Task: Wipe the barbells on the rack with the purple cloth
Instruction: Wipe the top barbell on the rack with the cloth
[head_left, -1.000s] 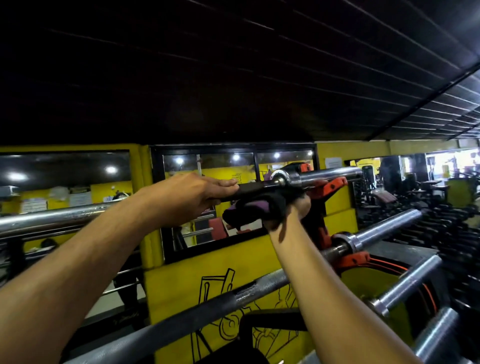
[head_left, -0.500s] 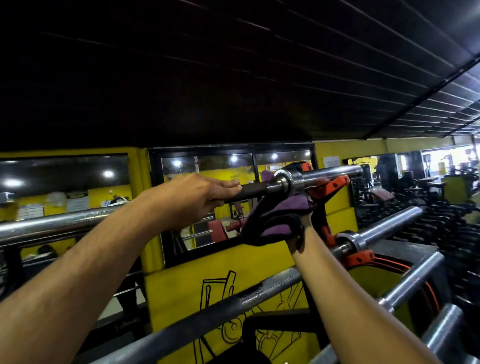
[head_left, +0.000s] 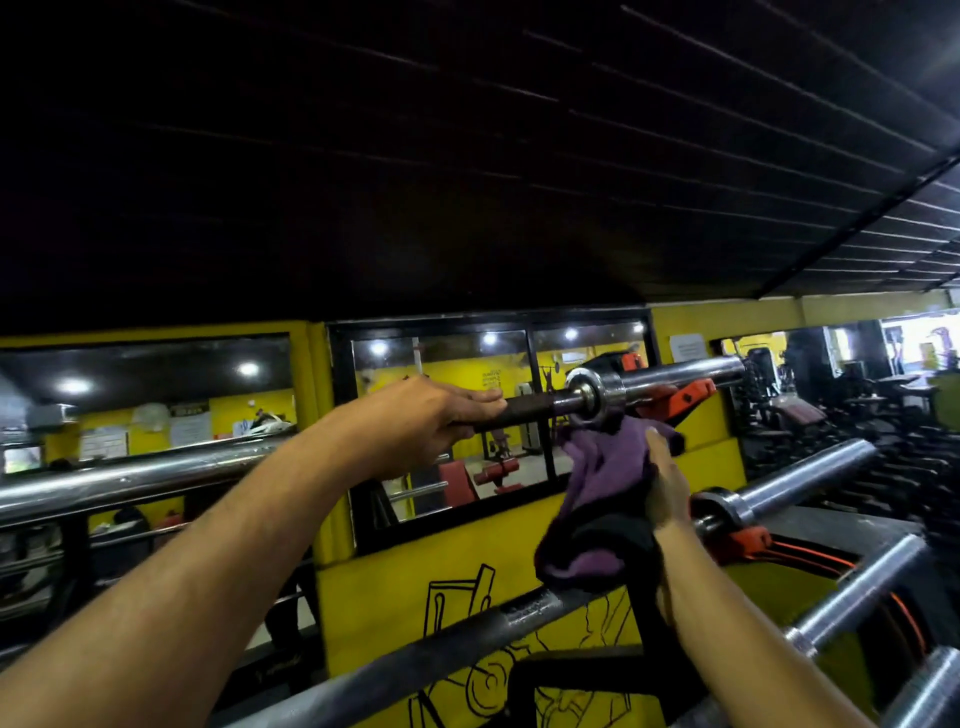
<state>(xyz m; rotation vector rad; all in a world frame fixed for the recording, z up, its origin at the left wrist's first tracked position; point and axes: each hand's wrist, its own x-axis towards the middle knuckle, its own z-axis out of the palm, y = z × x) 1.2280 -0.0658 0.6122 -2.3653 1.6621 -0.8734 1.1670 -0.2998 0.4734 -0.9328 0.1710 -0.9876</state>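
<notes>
Now purple cloth (head_left: 605, 483) lowered off top barbell (head_left: 524, 408), left hand (head_left: 415, 426) still gripping

Open: air above the top barbell (head_left: 675, 376), toward 12 o'clock.
Blocked: stacked bar sleeves (head_left: 810, 475) at 4 o'clock; yellow wall (head_left: 395, 587) behind.

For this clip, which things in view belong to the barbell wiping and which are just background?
In the job:
- left hand, gripping the top barbell
- right hand, holding the purple cloth just below that bar's collar
- lower barbells on the rack

Background:
- orange clamp
- wall mirror
- yellow wall
- dumbbells at far right
</notes>
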